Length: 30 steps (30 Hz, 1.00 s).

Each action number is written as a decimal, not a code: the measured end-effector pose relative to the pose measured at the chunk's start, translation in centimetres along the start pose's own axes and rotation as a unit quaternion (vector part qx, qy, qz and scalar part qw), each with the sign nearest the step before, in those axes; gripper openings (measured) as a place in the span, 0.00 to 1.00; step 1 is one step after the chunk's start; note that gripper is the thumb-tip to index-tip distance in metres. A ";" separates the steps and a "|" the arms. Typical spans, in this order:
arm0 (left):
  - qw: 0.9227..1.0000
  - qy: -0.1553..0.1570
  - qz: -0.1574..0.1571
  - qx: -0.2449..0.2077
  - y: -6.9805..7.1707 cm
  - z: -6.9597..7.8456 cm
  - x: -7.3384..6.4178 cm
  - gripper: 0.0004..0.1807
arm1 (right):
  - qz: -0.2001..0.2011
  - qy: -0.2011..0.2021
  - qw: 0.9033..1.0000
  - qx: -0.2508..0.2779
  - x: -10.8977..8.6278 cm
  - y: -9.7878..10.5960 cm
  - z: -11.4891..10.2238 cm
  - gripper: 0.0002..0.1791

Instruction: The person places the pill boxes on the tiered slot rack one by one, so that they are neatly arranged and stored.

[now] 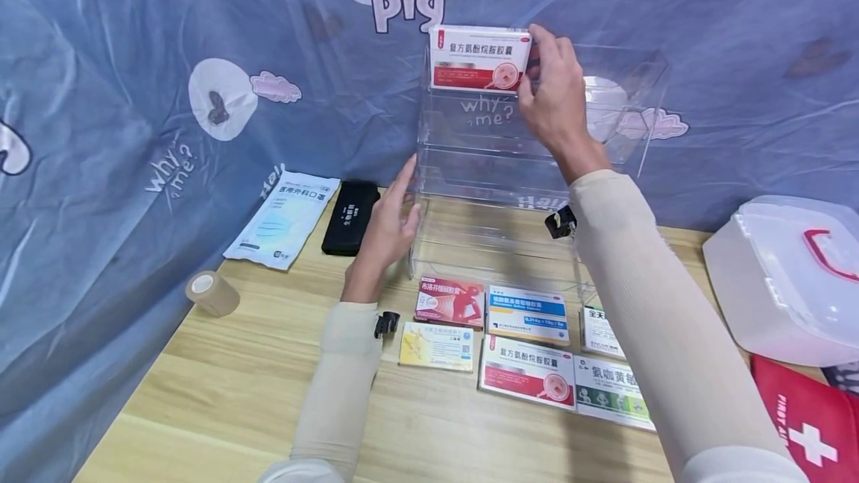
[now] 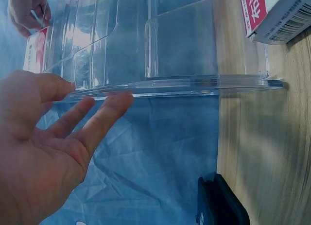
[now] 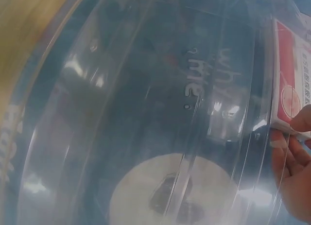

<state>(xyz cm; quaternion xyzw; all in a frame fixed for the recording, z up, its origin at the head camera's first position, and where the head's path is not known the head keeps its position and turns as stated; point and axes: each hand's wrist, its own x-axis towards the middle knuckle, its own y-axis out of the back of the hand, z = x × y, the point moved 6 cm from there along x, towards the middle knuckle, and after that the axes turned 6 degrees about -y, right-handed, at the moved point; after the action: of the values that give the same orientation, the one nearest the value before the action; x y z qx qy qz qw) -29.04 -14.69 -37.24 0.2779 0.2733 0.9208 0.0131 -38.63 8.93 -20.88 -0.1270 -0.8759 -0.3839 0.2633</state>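
Observation:
A white and red medicine box (image 1: 479, 58) stands upright on the top tier of a clear acrylic tiered rack (image 1: 496, 170), at its left end. My right hand (image 1: 555, 88) pinches the box's right end; in the right wrist view the thumb lies at its front and the fingers (image 3: 287, 157) curl round its end. Lower down, my left hand (image 1: 389, 226) is at the rack's left side, fingers extended. The left wrist view shows those fingertips (image 2: 119, 101) against the clear side panel (image 2: 170, 85).
Several medicine boxes, including a red one (image 1: 450, 301) and a blue and white one (image 1: 528, 315), lie before the rack. Left are a mask packet (image 1: 282, 220), black case (image 1: 350, 218) and tape roll (image 1: 212, 294). Right are a white case (image 1: 781, 274) and red first-aid pouch (image 1: 805, 416).

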 end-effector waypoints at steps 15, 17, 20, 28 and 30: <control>1.000 0.005 -0.009 -0.013 0.0 -0.1 0.0 0.45 | -0.077 -0.031 0.995 -0.049 -0.6 -0.5 0.5 0.47; 1.000 0.005 -0.011 -0.012 0.0 -0.1 0.0 0.45 | -0.084 -0.036 0.994 -0.059 -0.6 -0.4 0.4 0.48; 1.000 0.002 -0.010 -0.013 0.0 -0.1 0.1 0.45 | -0.094 -0.039 0.992 -0.078 -0.6 -0.2 0.4 0.49; 1.000 0.005 -0.013 -0.008 0.0 0.0 0.1 0.45 | -0.102 -0.048 0.989 -0.090 -1.3 0.4 0.3 0.52; 1.000 0.006 -0.013 -0.006 0.0 0.0 0.1 0.45 | -0.102 -0.054 0.989 -0.088 -1.5 0.6 0.4 0.53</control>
<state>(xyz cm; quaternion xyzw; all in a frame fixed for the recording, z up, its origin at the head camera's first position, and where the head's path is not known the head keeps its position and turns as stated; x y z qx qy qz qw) -29.13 -14.68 -37.19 0.2686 0.2709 0.9240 0.0248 -37.27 9.64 -21.56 -0.0803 -0.8598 -0.4772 0.1631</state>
